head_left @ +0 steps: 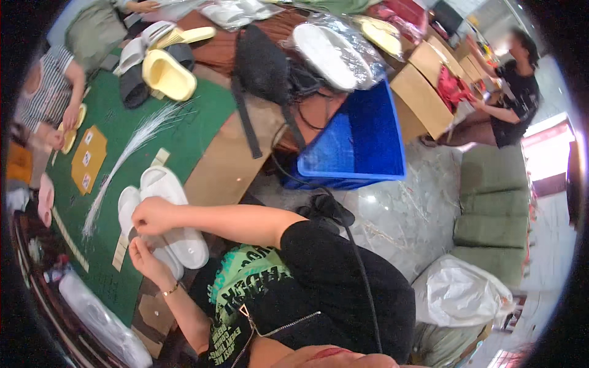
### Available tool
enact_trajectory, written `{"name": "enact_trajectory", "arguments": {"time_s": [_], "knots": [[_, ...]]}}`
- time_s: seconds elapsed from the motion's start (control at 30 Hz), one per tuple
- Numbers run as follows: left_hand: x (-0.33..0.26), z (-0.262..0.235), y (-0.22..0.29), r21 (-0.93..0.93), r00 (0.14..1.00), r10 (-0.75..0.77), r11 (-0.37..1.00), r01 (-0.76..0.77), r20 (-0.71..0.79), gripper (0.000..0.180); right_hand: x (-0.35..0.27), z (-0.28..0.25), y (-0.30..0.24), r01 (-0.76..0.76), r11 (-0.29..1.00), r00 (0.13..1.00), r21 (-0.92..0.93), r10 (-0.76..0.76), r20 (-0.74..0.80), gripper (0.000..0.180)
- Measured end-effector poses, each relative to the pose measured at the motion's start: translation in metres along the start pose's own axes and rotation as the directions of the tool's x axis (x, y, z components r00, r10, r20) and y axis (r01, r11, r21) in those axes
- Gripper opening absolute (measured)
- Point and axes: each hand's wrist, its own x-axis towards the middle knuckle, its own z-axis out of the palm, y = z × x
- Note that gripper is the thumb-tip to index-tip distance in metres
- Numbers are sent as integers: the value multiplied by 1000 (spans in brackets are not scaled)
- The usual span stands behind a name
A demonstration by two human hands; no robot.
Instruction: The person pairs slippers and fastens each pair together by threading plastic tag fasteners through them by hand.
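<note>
A pair of white slide slippers lies side by side on the green-topped table (211,126): the right slipper (191,245) shows most of its length, while the left slipper (127,199) is partly covered by my hands. My right hand (153,216) is closed in a pinch above the left slipper. Just below it, my left hand (146,257), with a bracelet at the wrist, has its fingertips drawn together. A small dark grey piece shows between the two hands; its kind is unclear. Beyond them fans out a bundle of thin white strands (132,147).
Yellow slippers (169,75), dark ones and a black bag (261,64) lie farther back. A yellow card (89,159) is at the left. Right of the table stand a blue bin (353,138) and a cardboard box (420,92). Co-workers are at the left and far right.
</note>
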Motion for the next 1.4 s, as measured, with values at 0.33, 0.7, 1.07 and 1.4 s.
{"name": "enact_trajectory", "arguments": {"time_s": [0.33,0.7,1.07,1.4], "knots": [[2,1,-3,120,996,-2,993,13,-86,15,2,-21,7,-354,714,917,605,392,74,7],[0,22,20,726,939,311,610,-318,149,31,0,-28,18,-244,302,881,922,466,81,4],[9,-32,40,840,873,488,481,-251,-18,18,-12,-89,53,-153,-37,960,987,230,158,12],[18,-151,79,941,792,509,213,263,-337,54,-21,-89,46,-180,109,941,978,309,139,10]]}}
